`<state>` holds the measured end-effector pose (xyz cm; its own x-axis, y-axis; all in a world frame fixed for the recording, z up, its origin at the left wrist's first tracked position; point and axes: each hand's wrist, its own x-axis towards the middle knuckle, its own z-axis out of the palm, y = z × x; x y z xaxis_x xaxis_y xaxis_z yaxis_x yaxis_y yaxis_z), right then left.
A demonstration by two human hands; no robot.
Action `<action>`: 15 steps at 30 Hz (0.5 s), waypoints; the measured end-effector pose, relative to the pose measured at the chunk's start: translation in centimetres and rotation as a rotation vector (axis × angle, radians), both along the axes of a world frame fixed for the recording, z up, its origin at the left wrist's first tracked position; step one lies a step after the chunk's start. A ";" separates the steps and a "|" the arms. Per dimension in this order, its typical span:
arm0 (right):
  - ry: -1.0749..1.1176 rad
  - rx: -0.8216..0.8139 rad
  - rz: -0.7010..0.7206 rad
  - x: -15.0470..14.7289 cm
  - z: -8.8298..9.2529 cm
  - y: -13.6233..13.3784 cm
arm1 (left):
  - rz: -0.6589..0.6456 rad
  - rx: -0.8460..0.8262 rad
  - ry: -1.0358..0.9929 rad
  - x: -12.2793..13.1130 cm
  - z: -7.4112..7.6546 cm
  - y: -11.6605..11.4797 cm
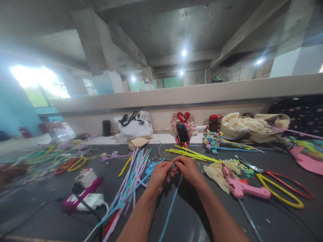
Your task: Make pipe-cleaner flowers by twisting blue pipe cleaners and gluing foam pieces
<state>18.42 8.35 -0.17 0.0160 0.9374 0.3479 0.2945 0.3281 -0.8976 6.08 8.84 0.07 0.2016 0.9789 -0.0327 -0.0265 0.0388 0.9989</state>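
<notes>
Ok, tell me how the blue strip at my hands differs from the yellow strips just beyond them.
Colour: the blue strip is light blue; the yellow strips are bright greenish yellow.
Number: the blue strip is single; the yellow strips lie several together.
Pose: the blue strip trails from the right hand toward you; the yellow strips lie crosswise beyond it.
Shared: all are long and thin.
</notes>
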 end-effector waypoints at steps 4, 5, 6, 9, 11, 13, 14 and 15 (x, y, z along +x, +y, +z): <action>-0.152 0.119 -0.037 -0.1 0.4 -0.5 | -0.015 -0.023 -0.006 -0.2 -0.1 0.1; -0.180 0.137 -0.039 -0.1 0.4 -0.5 | -0.013 -0.023 -0.006 -0.3 -0.1 0.1; -0.203 0.148 -0.043 -0.1 0.4 -0.5 | -0.009 -0.022 -0.006 -0.3 -0.1 0.1; -0.252 0.154 -0.082 0.0 0.4 -0.3 | 0.007 -0.010 0.000 -0.3 0.0 0.1; -0.283 0.149 -0.120 0.0 0.2 -0.1 | 0.024 0.007 0.013 -0.2 -0.1 0.2; -0.323 0.160 -0.158 -0.1 0.0 0.0 | 0.055 0.035 0.033 -0.1 -0.2 0.3; -0.347 0.174 -0.181 -0.2 -0.1 0.0 | 0.076 0.052 0.045 -0.1 -0.3 0.4; -0.372 0.191 -0.207 -0.3 -0.2 0.0 | 0.098 0.070 0.057 -0.1 -0.5 0.5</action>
<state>18.08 8.39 -0.41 0.0369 0.8461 0.5318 0.6618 0.3781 -0.6474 5.98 9.35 -0.39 0.1046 0.9941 0.0280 0.0303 -0.0313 0.9991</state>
